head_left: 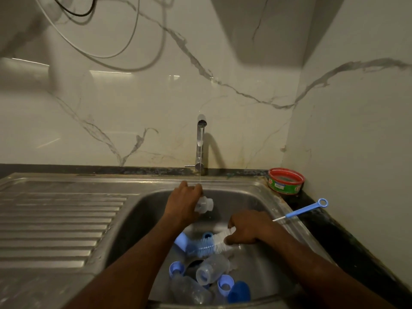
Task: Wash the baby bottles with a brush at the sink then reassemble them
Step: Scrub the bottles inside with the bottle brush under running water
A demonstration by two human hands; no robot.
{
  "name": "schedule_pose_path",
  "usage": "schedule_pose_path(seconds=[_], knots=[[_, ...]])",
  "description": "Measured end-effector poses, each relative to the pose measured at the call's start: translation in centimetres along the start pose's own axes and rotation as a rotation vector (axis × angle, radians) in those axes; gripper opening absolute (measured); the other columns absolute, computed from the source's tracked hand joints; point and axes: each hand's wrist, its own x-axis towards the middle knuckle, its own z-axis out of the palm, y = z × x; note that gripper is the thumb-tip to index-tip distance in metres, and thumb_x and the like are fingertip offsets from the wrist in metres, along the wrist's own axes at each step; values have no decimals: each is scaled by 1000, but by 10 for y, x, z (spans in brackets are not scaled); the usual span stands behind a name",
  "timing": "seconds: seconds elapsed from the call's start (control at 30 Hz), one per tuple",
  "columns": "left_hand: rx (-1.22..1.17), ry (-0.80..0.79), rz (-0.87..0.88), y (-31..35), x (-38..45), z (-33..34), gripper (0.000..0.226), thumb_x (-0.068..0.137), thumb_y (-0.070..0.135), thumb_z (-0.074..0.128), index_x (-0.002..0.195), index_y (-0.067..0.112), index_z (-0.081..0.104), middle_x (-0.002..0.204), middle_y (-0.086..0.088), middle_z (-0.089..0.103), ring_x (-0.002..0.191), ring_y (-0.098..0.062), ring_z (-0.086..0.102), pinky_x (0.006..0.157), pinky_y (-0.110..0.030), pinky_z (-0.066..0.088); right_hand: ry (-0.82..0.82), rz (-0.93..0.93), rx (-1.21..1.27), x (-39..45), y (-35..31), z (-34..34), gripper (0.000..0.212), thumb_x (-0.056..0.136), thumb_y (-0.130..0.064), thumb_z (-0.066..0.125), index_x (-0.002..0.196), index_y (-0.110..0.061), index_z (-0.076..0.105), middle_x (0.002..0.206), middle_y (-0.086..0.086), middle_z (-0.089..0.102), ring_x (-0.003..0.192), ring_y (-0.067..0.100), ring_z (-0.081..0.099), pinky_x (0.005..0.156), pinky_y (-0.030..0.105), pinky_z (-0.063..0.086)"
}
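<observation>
My left hand (pixel 185 202) grips a clear baby bottle (pixel 204 204) and holds it on its side under the thin stream from the tap (pixel 201 143), its mouth pointing right. My right hand (pixel 248 228) grips the blue and white bottle brush (pixel 214 241) low in the sink (pixel 256 197). At the bottom of the basin lie two clear bottles (pixel 211 272), (pixel 189 291), blue collar rings (pixel 176 269), (pixel 225 284) and a blue cap (pixel 239 292).
A small blue nipple brush (pixel 305 209) lies on the dark counter at the sink's right rim. A red and green tub (pixel 286 180) stands in the back right corner. The ribbed steel drainboard (pixel 58 219) stretches to the left. Marble wall behind.
</observation>
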Motion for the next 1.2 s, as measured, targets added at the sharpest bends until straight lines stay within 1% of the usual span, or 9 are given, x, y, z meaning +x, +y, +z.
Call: schedule_pose_path(seconds=[0.1,0.17,0.27,0.4,0.53,0.67,0.9,1.03,1.2], knots=[[-358,1,-161,-8,-3,15,64,81,37,82,132,20,45,127,-4,60,112,-16,58,94,-30,51,-1,-7,-7,0,0,-1,54,88,-60,63,129,-26,61,131,-3,61,119,19,57,98,40,47],[-472,-47,-245,-12,-2,25,63,80,32,84,132,16,51,126,-3,63,112,-16,61,94,-28,51,-1,-9,-5,1,0,-1,51,87,-60,64,125,-26,63,126,-4,63,116,20,59,91,37,46],[-508,-92,-318,-12,-1,34,58,76,33,88,124,16,61,122,-2,67,108,-14,63,91,-25,50,0,-15,-3,3,0,0,47,86,-60,64,117,-25,67,118,-3,67,109,19,62,82,34,45],[-568,-51,-315,-5,0,36,55,75,43,87,119,17,66,114,0,70,96,-7,61,82,-19,46,-17,-11,-4,2,-1,0,52,86,-61,64,124,-26,65,124,-4,65,113,19,60,92,38,49],[-606,-5,-321,-2,0,37,57,76,45,86,121,16,66,115,-1,71,99,-9,66,84,-19,50,-21,-15,3,2,-2,0,49,86,-60,64,120,-25,67,120,-3,67,109,19,61,92,38,51],[-629,22,-324,-2,0,38,50,79,37,85,120,15,66,115,-2,71,100,-10,65,82,-17,47,-28,-17,6,2,-2,0,46,86,-59,65,116,-23,69,117,-2,68,108,20,62,92,40,52],[-645,70,-313,-6,0,35,54,78,27,86,124,11,63,121,-7,69,110,-17,66,92,-26,52,-41,-20,12,3,-3,1,44,86,-58,66,115,-25,69,115,-3,68,106,18,62,92,41,52],[-642,108,-331,-4,0,31,54,79,26,85,124,8,61,120,-8,68,109,-18,64,87,-21,46,-44,-29,-1,3,-3,0,42,86,-59,65,111,-25,69,109,-4,68,101,18,62,92,41,53],[-649,90,-335,-3,-3,30,54,80,28,84,126,11,60,122,-8,67,110,-17,64,91,-24,50,-34,-27,-3,3,-3,1,47,88,-59,64,120,-25,66,120,-4,66,108,17,60,91,37,50]])
